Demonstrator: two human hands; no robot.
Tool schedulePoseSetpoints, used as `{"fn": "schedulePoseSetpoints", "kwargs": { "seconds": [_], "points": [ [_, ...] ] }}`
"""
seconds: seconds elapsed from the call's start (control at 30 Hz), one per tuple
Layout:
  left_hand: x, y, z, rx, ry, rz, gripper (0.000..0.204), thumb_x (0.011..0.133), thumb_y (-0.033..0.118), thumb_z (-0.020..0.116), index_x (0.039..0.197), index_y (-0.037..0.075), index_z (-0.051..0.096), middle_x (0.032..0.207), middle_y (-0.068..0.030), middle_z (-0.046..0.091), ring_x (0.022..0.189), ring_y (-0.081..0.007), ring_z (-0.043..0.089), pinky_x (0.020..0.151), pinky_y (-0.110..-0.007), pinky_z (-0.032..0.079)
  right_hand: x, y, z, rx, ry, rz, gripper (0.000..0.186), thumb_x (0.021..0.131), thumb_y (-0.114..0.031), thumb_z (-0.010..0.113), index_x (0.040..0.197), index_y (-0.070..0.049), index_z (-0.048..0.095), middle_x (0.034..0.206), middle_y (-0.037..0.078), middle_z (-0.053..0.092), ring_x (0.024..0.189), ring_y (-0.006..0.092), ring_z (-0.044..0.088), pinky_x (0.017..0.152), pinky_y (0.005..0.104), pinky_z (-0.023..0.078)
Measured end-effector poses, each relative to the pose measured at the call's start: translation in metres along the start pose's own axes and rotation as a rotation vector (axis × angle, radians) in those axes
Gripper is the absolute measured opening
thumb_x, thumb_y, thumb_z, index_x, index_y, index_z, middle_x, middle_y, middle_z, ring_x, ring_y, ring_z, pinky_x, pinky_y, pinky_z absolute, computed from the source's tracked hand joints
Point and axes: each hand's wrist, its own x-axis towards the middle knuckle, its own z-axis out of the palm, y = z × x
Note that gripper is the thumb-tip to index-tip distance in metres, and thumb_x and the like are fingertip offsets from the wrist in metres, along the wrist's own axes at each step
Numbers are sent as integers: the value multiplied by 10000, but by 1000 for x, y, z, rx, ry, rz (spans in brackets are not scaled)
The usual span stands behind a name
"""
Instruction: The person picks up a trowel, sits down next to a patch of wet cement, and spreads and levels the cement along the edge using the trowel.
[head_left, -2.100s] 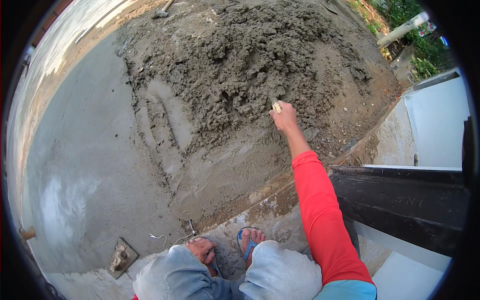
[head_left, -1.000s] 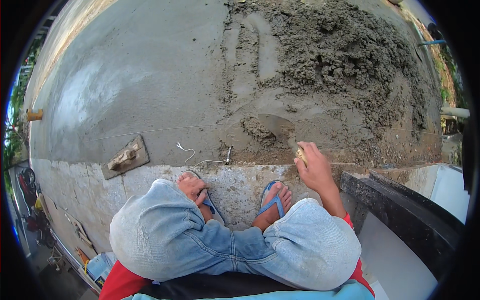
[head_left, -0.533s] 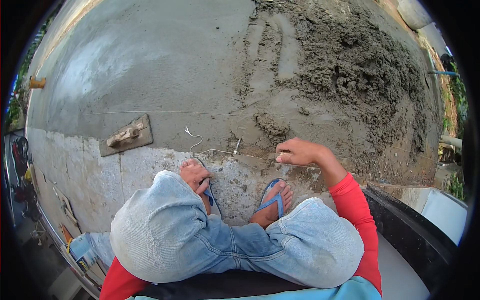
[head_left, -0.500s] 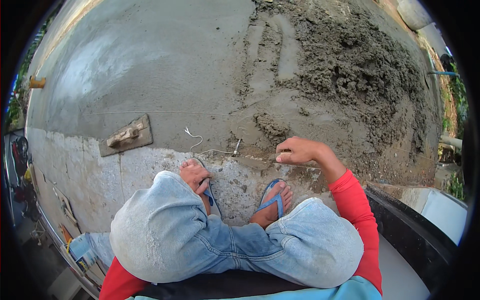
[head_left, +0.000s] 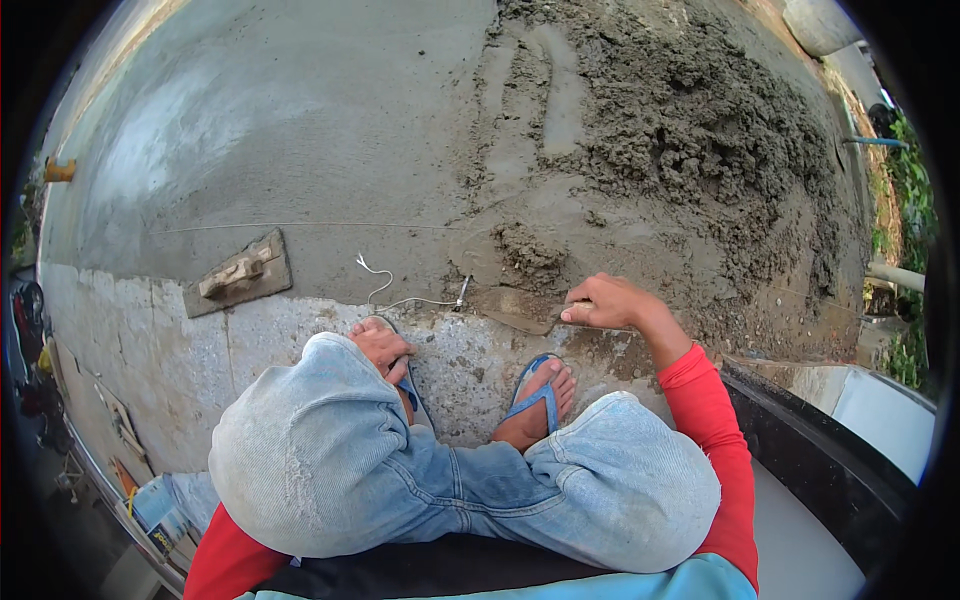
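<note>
My right hand (head_left: 608, 302) is closed round the handle of a small trowel, mostly hidden in my fingers. Its mortar-smeared blade (head_left: 512, 308) points left and lies along the seam between grey wet cement (head_left: 300, 150) and the old rough concrete (head_left: 455, 375). Beside the blade a nail (head_left: 463, 291) stands tilted, with a white string (head_left: 420, 300) tied to it. My left hand (head_left: 380, 348) hangs by my left knee over my sandalled left foot; its fingers look loose and apart, holding nothing visible.
A wooden float (head_left: 240, 272) lies on the smooth cement's near edge. Rough, lumpy mortar (head_left: 710, 150) spreads at far right, with a small heap (head_left: 530, 250) near the trowel. A thin line (head_left: 300, 225) stretches across the cement. A short pipe (head_left: 60, 171) stands far left.
The trowel blade has moved slightly right and away from me along the seam, with my right hand following. My left hand stays by the foot. The whole view has shifted slightly.
</note>
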Motion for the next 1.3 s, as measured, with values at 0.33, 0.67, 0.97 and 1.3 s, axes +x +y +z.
{"fn": "schedulePoseSetpoints", "kwargs": {
  "seconds": [0.33,0.67,0.97,1.3],
  "points": [
    [2,10,-11,-1,-21,-37,332,746,142,703,1075,104,718,974,-90,703,957,-294,652,889,-418,479,-41,8,-24,283,385,-180,442,933,-424,688,1097,-15,675,779,191,676,762,401,641,696,436,505],
    [4,9,-15,-39,-53,-33,294,824,157,695,1115,122,708,1033,-84,710,1019,-289,661,913,-443,488,-29,-60,36,-139,313,190,385,969,-379,629,1106,-19,623,867,223,715,878,462,689,729,554,542],
    [7,15,-29,-50,-216,-113,376,849,282,658,1190,125,679,1119,-72,691,1095,-294,643,963,-465,470,-36,-64,5,8,397,158,382,967,-322,628,1210,-29,659,1018,229,726,939,460,684,781,531,546],
    [0,7,-23,10,-169,-49,300,886,211,664,1164,99,682,1071,-95,695,1060,-295,655,952,-425,503,-21,-78,70,-194,142,61,438,930,-240,631,1346,-108,595,1030,198,682,875,431,695,744,548,554]
  ]
}}
